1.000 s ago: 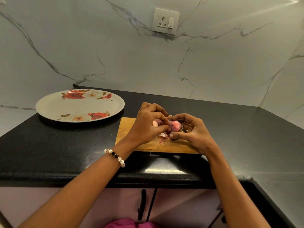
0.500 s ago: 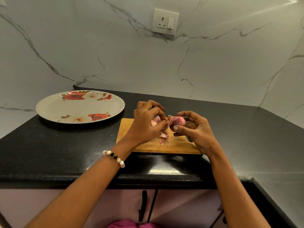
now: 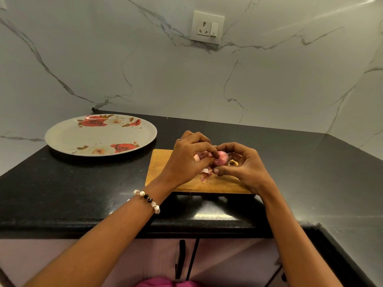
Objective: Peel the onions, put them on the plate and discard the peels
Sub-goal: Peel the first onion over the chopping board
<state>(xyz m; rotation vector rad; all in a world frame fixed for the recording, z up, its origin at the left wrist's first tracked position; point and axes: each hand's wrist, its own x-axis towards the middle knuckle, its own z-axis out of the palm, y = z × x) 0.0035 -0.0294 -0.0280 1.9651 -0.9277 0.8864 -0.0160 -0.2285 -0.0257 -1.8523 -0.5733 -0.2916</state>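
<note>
Head view, what are the hands doing?

— Both are bunched over a wooden cutting board on the black counter. The right hand curls its fingers and thumb round a small pink onion, holding it just above the board. The left hand is pressed up against it, fingers curled, with the fingertips pinching at the onion's left side. Something pale pink also shows inside the left hand's curl; whether it is another onion or a bit of skin, I cannot tell.

— Any peel lying loose?

— A few pink peel scraps lie on the board under the two hands. More dry, brownish skin shows in the hollow of the right palm, beside the onion.

— And the plate?

— A round plate printed with red and white roses sits on the counter to the left of the board, near it but not touching. Its surface carries only the printed pattern.

— Anything else around?

— A beaded bracelet on the left wrist, a ring on a left finger, a marble-patterned wall behind with a white socket and switch, and cabinet doors with dark handles below the counter edge.
</note>
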